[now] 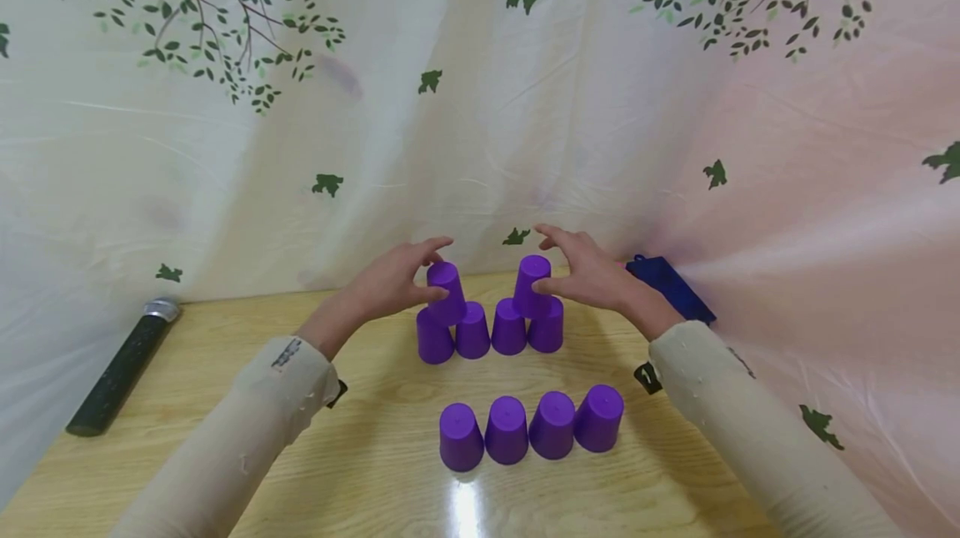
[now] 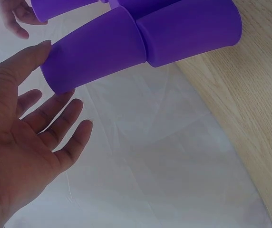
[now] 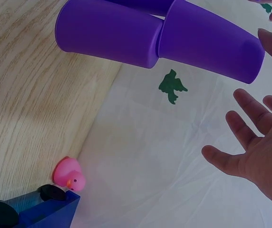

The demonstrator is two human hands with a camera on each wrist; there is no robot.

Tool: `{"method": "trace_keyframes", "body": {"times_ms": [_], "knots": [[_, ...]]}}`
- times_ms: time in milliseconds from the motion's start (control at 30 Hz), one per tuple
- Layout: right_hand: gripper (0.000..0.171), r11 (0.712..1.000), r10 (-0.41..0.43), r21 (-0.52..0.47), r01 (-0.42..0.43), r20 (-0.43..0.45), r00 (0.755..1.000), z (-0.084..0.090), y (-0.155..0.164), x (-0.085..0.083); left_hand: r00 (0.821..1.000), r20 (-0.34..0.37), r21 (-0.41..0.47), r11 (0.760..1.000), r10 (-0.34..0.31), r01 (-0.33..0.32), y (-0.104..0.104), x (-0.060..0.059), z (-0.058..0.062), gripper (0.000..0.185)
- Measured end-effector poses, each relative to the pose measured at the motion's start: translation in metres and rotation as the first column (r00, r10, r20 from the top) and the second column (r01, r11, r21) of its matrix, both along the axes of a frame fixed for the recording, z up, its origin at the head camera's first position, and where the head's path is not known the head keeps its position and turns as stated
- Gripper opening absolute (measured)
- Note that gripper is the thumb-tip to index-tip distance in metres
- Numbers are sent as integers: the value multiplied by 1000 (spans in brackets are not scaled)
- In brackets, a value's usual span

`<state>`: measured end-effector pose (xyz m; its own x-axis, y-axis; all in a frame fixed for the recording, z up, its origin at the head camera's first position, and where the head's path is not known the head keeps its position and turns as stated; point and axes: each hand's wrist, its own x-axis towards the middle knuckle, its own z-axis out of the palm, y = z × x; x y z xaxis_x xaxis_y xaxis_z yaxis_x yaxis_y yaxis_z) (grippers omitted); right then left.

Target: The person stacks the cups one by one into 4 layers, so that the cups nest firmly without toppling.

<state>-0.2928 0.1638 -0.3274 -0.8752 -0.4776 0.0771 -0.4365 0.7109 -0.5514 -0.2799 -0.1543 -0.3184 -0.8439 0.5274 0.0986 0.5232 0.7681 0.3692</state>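
Several purple cups stand upside down in two groups on the table. In the far group, a left upper cup (image 1: pixel 447 294) rests on two cups (image 1: pixel 472 331), and a right upper cup (image 1: pixel 532 286) rests on two more (image 1: pixel 509 328). My left hand (image 1: pixel 393 278) pinches the left upper cup near its base, thumb on one side and a fingertip at the other, as the left wrist view shows. My right hand (image 1: pixel 588 271) is at the right upper cup. Its thumb tip is right at that cup's base, while the other fingers spread apart from it in the right wrist view.
A row of purple cups (image 1: pixel 507 431) stands nearer on the wooden table (image 1: pixel 360 438). A dark cylinder with a silver end (image 1: pixel 123 371) lies at left. At right are a dark blue object (image 1: pixel 671 288) and a pink rubber duck (image 3: pixel 68 174). A white printed curtain (image 1: pixel 480 146) hangs behind.
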Motion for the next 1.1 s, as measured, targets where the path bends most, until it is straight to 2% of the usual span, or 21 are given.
{"method": "trace_keyframes", "body": {"times_ms": [433, 633, 833, 1100], "knots": [[91, 1000, -14, -21, 14, -13, 1000, 6, 14, 10, 1000, 5, 47, 999, 15, -15, -14, 12, 2, 81], [91, 997, -37, -76, 36, -12, 999, 8, 30, 27, 999, -13, 43, 999, 32, -31, -27, 24, 2, 81], [90, 983, -73, -168, 70, -14, 997, 7, 48, 49, 999, -28, 26, 999, 40, -39, -37, 44, 4, 74], [71, 995, -33, -92, 28, -61, 998, -5, 69, 81, 997, -78, 26, 1000, 17, -15, -47, 82, 0, 62]]}}
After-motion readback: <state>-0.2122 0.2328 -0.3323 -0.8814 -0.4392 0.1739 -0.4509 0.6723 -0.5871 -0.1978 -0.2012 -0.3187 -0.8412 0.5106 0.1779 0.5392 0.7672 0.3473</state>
